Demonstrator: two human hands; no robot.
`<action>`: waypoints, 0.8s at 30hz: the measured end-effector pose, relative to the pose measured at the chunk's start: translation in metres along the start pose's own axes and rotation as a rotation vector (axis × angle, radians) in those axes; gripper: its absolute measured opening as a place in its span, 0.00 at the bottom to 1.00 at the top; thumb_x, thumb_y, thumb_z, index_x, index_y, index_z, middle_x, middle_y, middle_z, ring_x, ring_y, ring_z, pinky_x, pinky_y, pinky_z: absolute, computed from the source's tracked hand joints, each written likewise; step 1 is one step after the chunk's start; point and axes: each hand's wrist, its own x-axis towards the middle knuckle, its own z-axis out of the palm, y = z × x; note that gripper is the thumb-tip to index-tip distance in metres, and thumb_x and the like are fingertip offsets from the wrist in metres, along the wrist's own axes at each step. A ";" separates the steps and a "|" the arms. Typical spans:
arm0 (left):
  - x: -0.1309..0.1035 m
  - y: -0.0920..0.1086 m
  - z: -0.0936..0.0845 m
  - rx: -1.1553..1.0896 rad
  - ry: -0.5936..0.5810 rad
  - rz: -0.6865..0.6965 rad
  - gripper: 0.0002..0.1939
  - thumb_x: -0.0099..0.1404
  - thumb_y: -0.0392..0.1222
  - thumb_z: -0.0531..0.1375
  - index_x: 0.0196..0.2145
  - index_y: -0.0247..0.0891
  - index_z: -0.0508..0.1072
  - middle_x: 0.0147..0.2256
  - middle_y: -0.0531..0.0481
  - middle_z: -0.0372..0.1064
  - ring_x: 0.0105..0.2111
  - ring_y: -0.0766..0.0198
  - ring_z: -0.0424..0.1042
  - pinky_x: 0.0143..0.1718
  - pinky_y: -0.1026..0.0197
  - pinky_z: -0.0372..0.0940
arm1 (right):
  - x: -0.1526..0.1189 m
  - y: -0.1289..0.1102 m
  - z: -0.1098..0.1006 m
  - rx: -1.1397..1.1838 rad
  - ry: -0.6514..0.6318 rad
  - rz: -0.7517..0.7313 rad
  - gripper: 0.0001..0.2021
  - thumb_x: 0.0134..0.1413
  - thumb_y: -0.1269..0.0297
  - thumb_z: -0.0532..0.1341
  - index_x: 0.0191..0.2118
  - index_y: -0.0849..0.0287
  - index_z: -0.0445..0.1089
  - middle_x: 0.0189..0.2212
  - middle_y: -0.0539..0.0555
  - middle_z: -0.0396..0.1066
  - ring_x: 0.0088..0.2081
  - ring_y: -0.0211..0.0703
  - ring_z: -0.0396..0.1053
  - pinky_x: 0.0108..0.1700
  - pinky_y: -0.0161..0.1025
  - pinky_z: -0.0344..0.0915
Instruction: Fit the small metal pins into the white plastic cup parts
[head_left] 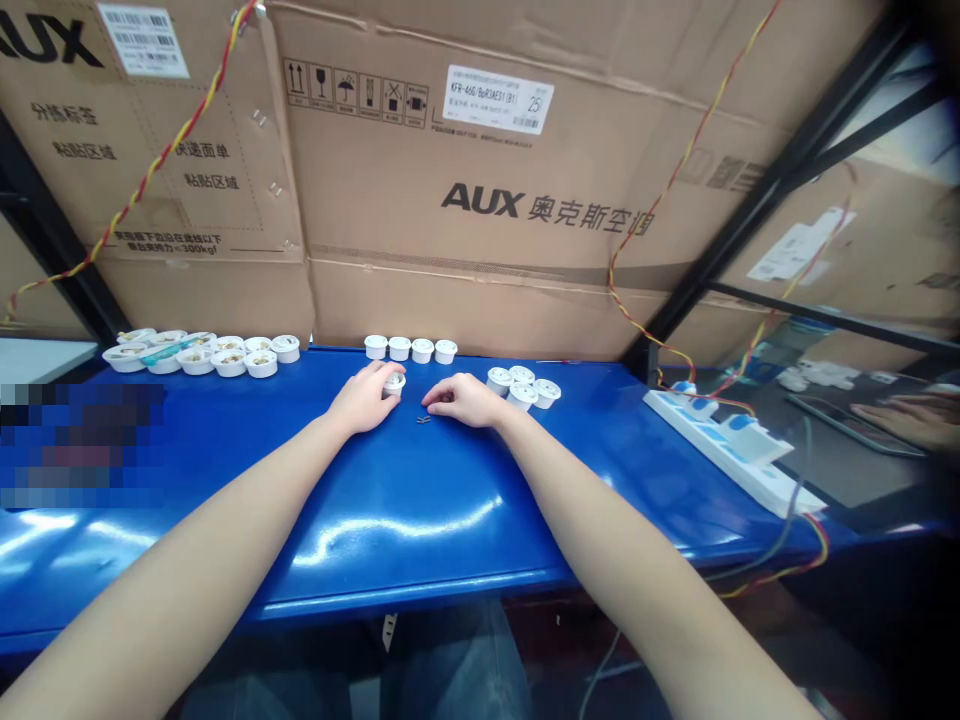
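My left hand [363, 398] is wrapped round a small white round cup [394, 384], which stands on the blue table; whatever is inside it is too small to name. Just to the right, my right hand [466, 400] hovers low with thumb and fingertips close together in a pinch. Anything between those fingertips is too small to make out. Below and between the hands lie a few small dark pin-like pieces [424, 420]. Beside my right wrist stands a cluster of several similar white cups [523, 396].
Several white cups [422, 350] line the back edge, and more cups with small parts [234, 362] stand back left. A white power strip [731, 450] with plugs lies along the right. Large cardboard [480, 270] walls the back. Another person's hand [900, 415] shows at far right.
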 end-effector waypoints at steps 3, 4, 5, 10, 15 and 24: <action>0.000 0.000 0.000 -0.004 -0.003 0.000 0.21 0.62 0.42 0.57 0.54 0.44 0.67 0.54 0.46 0.66 0.53 0.51 0.67 0.56 0.50 0.62 | -0.001 0.000 -0.002 -0.001 -0.009 0.011 0.10 0.54 0.65 0.63 0.42 0.54 0.79 0.40 0.50 0.79 0.41 0.45 0.76 0.45 0.37 0.69; 0.000 0.000 0.000 -0.003 -0.005 0.000 0.21 0.62 0.42 0.57 0.54 0.45 0.67 0.54 0.46 0.66 0.53 0.51 0.67 0.57 0.50 0.62 | -0.001 0.000 -0.003 -0.002 -0.009 0.011 0.11 0.54 0.64 0.62 0.42 0.54 0.79 0.41 0.50 0.79 0.41 0.45 0.76 0.46 0.37 0.69; 0.000 0.000 0.000 -0.002 -0.006 0.000 0.21 0.62 0.42 0.57 0.54 0.45 0.67 0.54 0.46 0.66 0.53 0.51 0.67 0.57 0.50 0.62 | -0.001 0.000 -0.004 -0.005 -0.007 0.008 0.11 0.55 0.64 0.62 0.42 0.54 0.79 0.41 0.49 0.79 0.42 0.45 0.76 0.47 0.38 0.68; 0.000 0.000 -0.001 0.008 -0.010 0.001 0.21 0.63 0.42 0.57 0.54 0.45 0.67 0.54 0.46 0.66 0.54 0.51 0.67 0.56 0.50 0.62 | -0.002 0.000 -0.005 -0.021 0.003 0.011 0.11 0.57 0.64 0.60 0.42 0.53 0.79 0.43 0.49 0.79 0.44 0.45 0.75 0.49 0.38 0.68; 0.000 0.000 -0.001 0.008 -0.011 -0.007 0.21 0.63 0.43 0.57 0.54 0.45 0.67 0.54 0.47 0.66 0.54 0.51 0.67 0.56 0.51 0.62 | -0.002 0.000 -0.003 -0.039 -0.010 -0.023 0.11 0.55 0.66 0.62 0.43 0.54 0.79 0.42 0.50 0.79 0.42 0.44 0.75 0.47 0.36 0.68; 0.000 0.000 -0.001 0.010 -0.012 0.004 0.21 0.63 0.42 0.57 0.54 0.45 0.67 0.54 0.46 0.65 0.54 0.51 0.67 0.57 0.50 0.62 | -0.003 -0.006 -0.003 -0.028 -0.004 -0.030 0.11 0.55 0.65 0.63 0.43 0.54 0.79 0.41 0.51 0.79 0.40 0.44 0.75 0.45 0.37 0.67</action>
